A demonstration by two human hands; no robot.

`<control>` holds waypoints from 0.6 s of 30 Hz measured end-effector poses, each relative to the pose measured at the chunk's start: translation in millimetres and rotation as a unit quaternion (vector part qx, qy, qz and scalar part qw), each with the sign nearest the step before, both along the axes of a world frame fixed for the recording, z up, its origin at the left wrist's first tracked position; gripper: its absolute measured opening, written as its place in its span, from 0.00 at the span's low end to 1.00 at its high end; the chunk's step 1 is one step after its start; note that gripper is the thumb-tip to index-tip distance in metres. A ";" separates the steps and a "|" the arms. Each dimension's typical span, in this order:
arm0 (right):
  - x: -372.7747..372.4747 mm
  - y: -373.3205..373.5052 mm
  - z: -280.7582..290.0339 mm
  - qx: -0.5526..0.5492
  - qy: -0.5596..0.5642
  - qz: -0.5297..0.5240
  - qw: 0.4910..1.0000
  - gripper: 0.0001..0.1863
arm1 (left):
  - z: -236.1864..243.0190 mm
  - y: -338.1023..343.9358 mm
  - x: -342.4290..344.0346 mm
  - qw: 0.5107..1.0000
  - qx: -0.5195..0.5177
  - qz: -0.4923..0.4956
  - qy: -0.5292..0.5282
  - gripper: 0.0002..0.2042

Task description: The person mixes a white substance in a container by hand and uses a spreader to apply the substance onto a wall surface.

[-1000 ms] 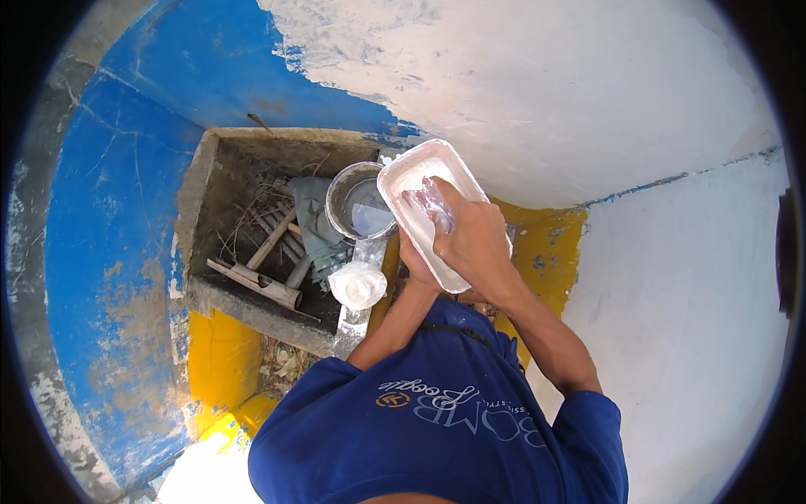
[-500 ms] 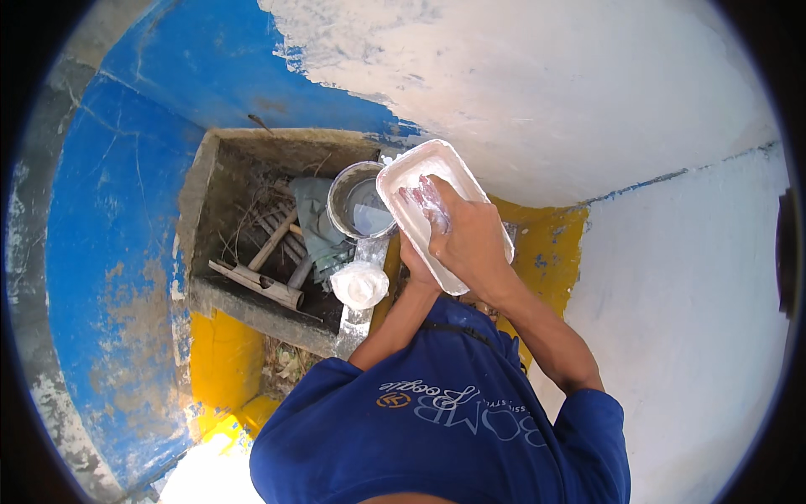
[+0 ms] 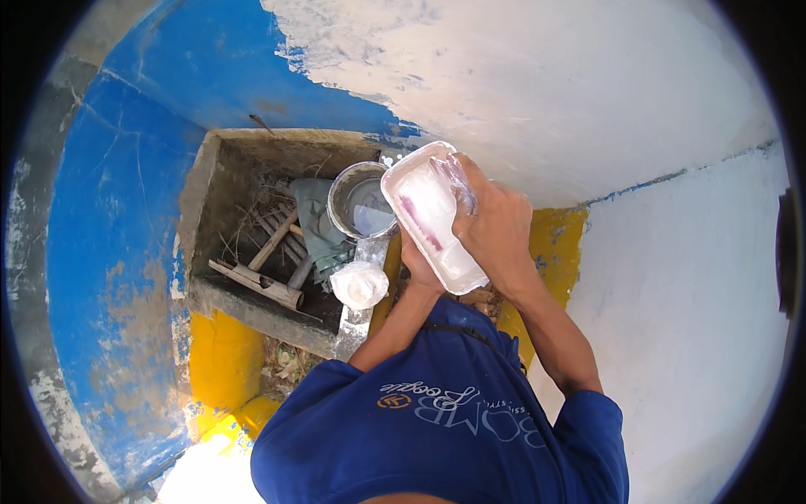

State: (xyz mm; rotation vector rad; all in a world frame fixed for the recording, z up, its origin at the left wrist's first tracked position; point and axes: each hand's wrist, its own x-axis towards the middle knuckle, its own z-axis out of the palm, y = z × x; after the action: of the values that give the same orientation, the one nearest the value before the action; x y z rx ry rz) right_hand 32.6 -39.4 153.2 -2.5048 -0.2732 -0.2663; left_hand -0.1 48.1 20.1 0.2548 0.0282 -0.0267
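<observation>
An oblong white plastic tray point(image 3: 401, 191) tilts in front of my chest, smeared inside with white paste point(image 3: 426, 200). A purplish streak shows in the paste. My left hand point(image 3: 418, 267) supports the tray from underneath at its left side, its fingers mostly hidden. Over the tray's right rim, my right hand point(image 3: 497, 225) is closed around a flat, whitish-purple scraper point(image 3: 457, 181) coated with paste. The scraper's far end reaches the tray's upper right corner; my fingers cover the rest.
Left of the tray, a round bucket point(image 3: 337, 202) of greyish liquid stands by the ledge. An opened white bag point(image 3: 359, 286) sits on the ledge point(image 3: 353, 329). A concrete planter point(image 3: 201, 189) holds sticks, bamboo and a grey-green cloth point(image 3: 315, 218). Blue-and-white walls point(image 3: 588, 101) surround me.
My right hand has moved from inside the tray to its right rim, carrying the scraper along. The tray has turned slightly, and more of its paste is visible.
</observation>
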 end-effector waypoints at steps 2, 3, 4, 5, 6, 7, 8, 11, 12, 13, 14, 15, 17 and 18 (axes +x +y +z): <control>1.9 -5.4 -11.3 -0.020 -0.037 0.009 0.999 0.29 | 11.2 -4.8 -0.4 1.000 0.001 -0.007 -0.009 0.33; 2.1 -5.1 -15.7 -0.037 -0.071 0.021 0.997 0.28 | 13.4 -5.4 -1.6 1.000 0.004 -0.010 -0.015 0.34; 0.7 -4.0 -18.0 -0.038 -0.072 0.022 0.996 0.28 | 7.3 -6.4 -1.6 1.000 0.004 -0.010 -0.016 0.34; -2.0 -1.7 -18.8 -0.031 -0.064 0.037 0.997 0.27 | -4.4 -7.7 -1.2 0.999 -0.032 -0.021 0.011 0.34; -3.9 -0.4 -20.9 -0.025 -0.057 0.051 0.997 0.26 | -6.0 -9.1 0.2 0.996 -0.068 -0.034 0.038 0.34; -5.2 0.6 -24.3 -0.026 -0.056 0.050 0.997 0.26 | -7.4 -9.8 -0.3 0.996 -0.069 -0.035 0.038 0.34; -6.2 1.5 -28.1 -0.009 -0.062 0.071 0.995 0.26 | -8.7 -9.7 -1.6 0.999 -0.026 -0.017 0.027 0.34; -7.3 1.0 -26.0 0.036 -0.009 0.098 0.995 0.27 | -27.6 -7.8 -0.8 0.997 -0.066 -0.011 0.050 0.33; -6.9 -0.7 -26.4 0.073 -0.005 0.087 0.993 0.27 | -26.9 -7.6 -0.4 0.998 -0.050 0.001 0.028 0.32; -6.6 -1.7 -26.4 0.109 -0.001 0.077 0.991 0.27 | -26.3 -7.7 0.3 0.999 -0.035 0.014 0.007 0.31; -6.6 -1.9 -25.2 0.109 -0.001 0.078 0.991 0.27 | -32.5 -8.5 1.6 0.999 -0.019 0.026 0.018 0.30; -6.5 -2.2 -23.0 0.099 0.013 0.079 0.992 0.26 | -27.6 -9.1 1.7 0.999 -0.019 0.026 0.018 0.30; -5.5 -1.9 -17.6 0.090 0.027 0.080 0.992 0.26 | -17.5 -10.7 1.1 0.996 -0.032 0.027 0.074 0.29; -4.3 0.6 -13.8 0.048 0.050 0.061 0.996 0.26 | -17.5 -10.3 1.2 0.996 -0.031 0.028 0.074 0.29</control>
State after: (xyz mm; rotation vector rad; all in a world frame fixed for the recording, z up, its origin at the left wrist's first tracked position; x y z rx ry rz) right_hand 28.3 -38.8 139.3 -2.3866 -0.3613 -0.1028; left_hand 1.1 37.8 2.6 0.1898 0.1814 0.0097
